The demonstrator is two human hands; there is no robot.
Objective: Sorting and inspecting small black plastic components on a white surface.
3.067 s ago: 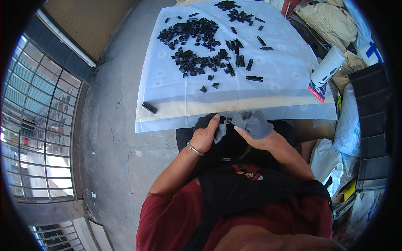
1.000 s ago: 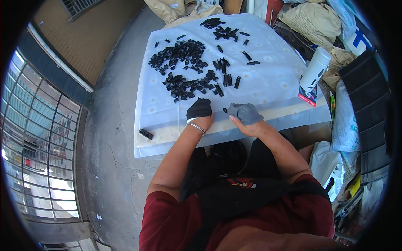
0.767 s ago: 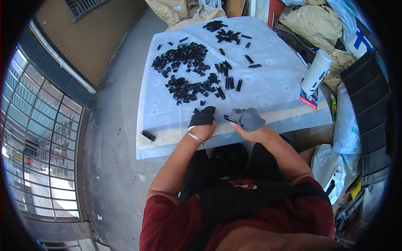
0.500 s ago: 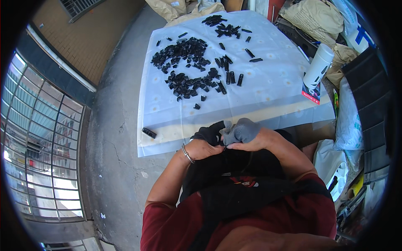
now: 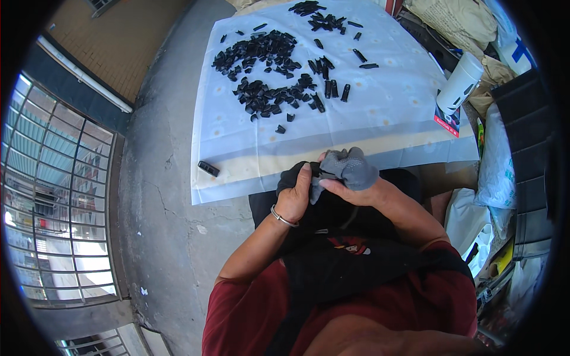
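Both hands, left hand [image 5: 295,194] and grey-gloved right hand [image 5: 351,172], are closing together around a small black piece [image 5: 314,173] near the counter [image 5: 392,113] edge.

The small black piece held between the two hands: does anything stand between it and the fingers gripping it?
Nothing visible does. The left hand and the gloved right hand meet directly on the small black piece, above the lap and short of the white cloth.

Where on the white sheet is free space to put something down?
The sheet is bare between the black pieces and the white cylinder, and along its near edge before the hands. The far left part is crowded with pieces.
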